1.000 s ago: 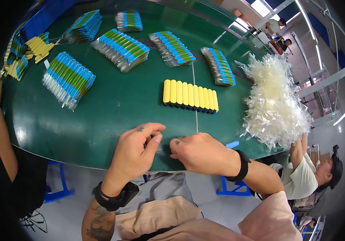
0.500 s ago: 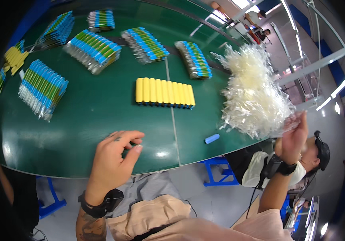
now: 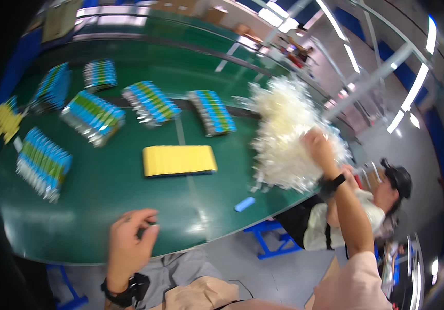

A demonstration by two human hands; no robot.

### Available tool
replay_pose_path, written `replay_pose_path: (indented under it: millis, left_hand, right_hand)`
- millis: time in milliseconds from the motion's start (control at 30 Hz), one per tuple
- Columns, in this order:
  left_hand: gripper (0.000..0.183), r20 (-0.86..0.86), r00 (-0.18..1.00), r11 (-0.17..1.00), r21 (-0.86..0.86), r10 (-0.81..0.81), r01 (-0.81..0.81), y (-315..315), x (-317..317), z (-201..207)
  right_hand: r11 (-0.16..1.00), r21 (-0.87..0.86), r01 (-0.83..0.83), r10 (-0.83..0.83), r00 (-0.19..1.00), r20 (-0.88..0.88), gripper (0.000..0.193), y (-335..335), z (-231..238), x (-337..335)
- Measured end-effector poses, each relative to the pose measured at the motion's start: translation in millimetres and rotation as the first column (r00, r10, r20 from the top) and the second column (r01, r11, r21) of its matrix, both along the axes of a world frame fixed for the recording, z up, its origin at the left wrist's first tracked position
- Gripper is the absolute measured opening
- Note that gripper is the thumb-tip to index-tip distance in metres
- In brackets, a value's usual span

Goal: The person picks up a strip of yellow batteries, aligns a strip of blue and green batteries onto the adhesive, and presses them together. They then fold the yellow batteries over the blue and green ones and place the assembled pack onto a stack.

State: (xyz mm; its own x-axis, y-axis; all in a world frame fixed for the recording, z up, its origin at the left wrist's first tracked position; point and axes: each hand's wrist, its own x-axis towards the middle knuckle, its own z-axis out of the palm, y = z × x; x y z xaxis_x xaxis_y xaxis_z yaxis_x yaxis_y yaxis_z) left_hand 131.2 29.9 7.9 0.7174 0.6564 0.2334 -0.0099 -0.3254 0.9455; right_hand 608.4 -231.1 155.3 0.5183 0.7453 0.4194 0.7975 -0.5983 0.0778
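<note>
My left hand (image 3: 130, 242) hovers by the near edge of the green table (image 3: 103, 206), fingers loosely curled, thumb apart, with nothing visible in it. My right hand (image 3: 319, 149) reaches into a large heap of clear, crinkly plastic pieces (image 3: 284, 129) at the right. Motion smears its fingers, so what they hold does not show. Between the hands lies a row of yellow cylinders (image 3: 178, 160), side by side like battery cells, with a dark blue layer along the near side. A short blue cylinder (image 3: 244, 204) rests alone near the table's front edge.
Several bundles of blue-and-green wrapped sticks (image 3: 94, 116) stand across the left and far table. Yellow pieces (image 3: 7, 121) sit at the far left. A person in a dark cap (image 3: 397, 181) is close at the right, beside a blue stool (image 3: 268, 240).
My right hand has moved from the heap's near right edge up and inward onto it. My left hand keeps its pose. The whole view has shifted, with table things appearing lower and farther left.
</note>
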Motion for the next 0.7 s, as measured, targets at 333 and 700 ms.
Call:
replay_pose_path:
  millis: [333,700]
  left_hand:
    - [0.026,0.017,1.0,0.996,0.091,-0.003,0.001,3,-10,-3]
    - [0.028,0.038,0.999,0.997,0.081,-0.014,0.011,6,-12,-9]
  right_hand:
    - [0.977,0.165,-0.134,0.144,0.988,-0.051,0.019,38,-24,-79]
    - [0.663,-0.052,-0.747,0.571,0.549,-0.611,0.047,141,-18,-270]
